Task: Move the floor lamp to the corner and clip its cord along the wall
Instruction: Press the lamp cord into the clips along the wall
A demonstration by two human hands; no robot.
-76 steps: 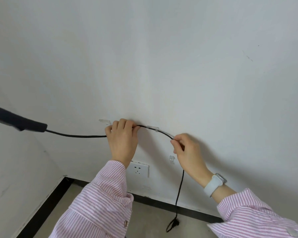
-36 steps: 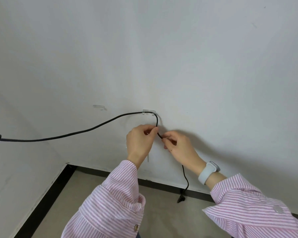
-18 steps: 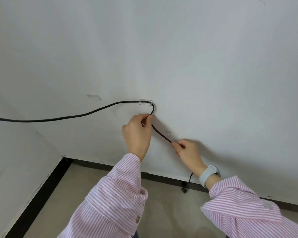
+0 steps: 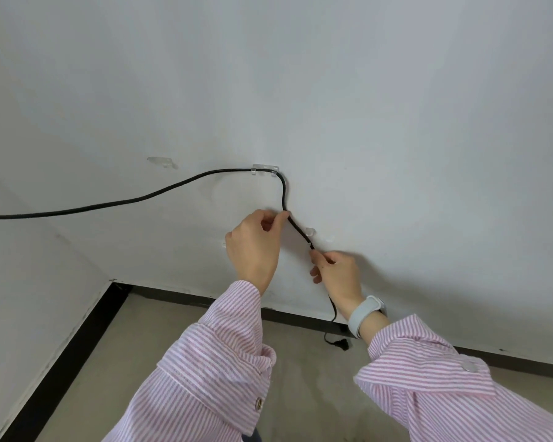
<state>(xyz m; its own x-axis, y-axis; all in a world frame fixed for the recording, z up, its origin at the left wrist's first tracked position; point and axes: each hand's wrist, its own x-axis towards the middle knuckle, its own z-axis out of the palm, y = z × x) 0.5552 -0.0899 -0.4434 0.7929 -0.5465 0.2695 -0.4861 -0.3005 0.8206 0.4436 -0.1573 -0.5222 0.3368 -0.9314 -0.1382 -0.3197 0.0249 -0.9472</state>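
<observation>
Both arms wear pink-and-white striped shirt sleeves (image 4: 224,355) with buttoned cuffs, and a pale grey wristband (image 4: 364,315) circles the right wrist.

Black cord (image 4: 160,193) held in upper clear clip (image 4: 265,170), bending down; plug (image 4: 341,344) on floor

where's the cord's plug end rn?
Head view: the black plug lies on the floor by the black baseboard, lower centre-right, below the right hand.
</observation>
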